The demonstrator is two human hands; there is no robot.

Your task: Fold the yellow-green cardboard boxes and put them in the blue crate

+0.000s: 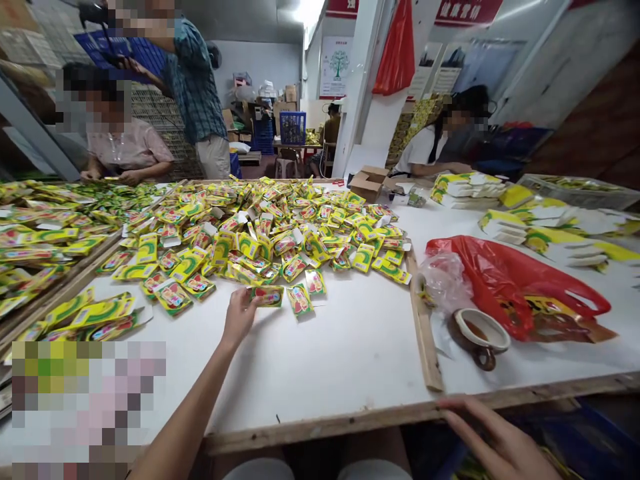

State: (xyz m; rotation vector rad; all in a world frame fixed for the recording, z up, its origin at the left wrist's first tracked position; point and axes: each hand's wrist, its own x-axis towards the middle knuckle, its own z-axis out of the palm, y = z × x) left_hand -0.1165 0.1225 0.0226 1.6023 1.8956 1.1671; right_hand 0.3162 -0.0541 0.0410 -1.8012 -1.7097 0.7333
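Pinching a yellow carton (269, 296), the left hand (239, 317) is stretched forward.

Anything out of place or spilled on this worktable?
No spill is visible. The open brown mug at right, with what looks like drink inside, seems odd beside the red plastic bag, sharing the worktable with loose small cartons.

This looks like a packing workshop: a broad white bench (350, 353), divided by wooden strips (424, 333), carries heaps of small printed packs (247, 243), with one seated person (127, 147) at its far left and another person (423, 148) at its far right. Behind are a blue plastic crate (293, 128), a tree poster (339, 65) and a lettered red banner (467, 12).
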